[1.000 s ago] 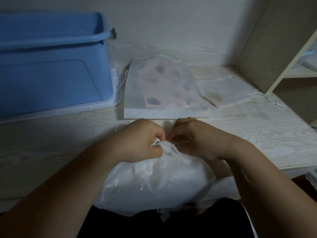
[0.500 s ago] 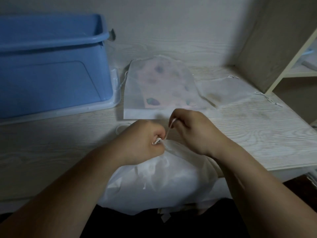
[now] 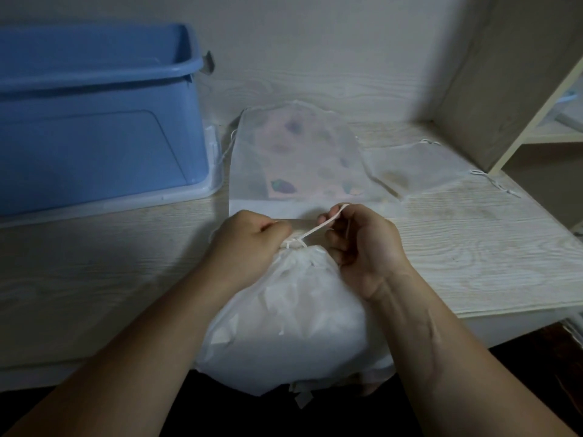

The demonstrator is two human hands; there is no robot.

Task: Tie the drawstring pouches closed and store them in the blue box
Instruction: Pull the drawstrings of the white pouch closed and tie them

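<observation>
A stuffed white drawstring pouch lies at the table's near edge, its neck gathered. My left hand is closed on the cinched neck and cord there. My right hand pinches the white drawstring, which runs taut from the neck up to its fingers. A flat sheer pouch with coloured shapes inside lies behind, and a smaller flat pouch lies to its right. The blue box stands at the back left, open on top.
The box sits on a pale lid. A wooden side panel and a shelf bound the table on the right. Loose cord ends trail off the small pouch. The wood-grain tabletop stretches left of my arms.
My right hand has drawn the drawstring up and to the right, away from the neck. The pouch's mouth has gathered tighter. My left hand stays closed at the neck.
</observation>
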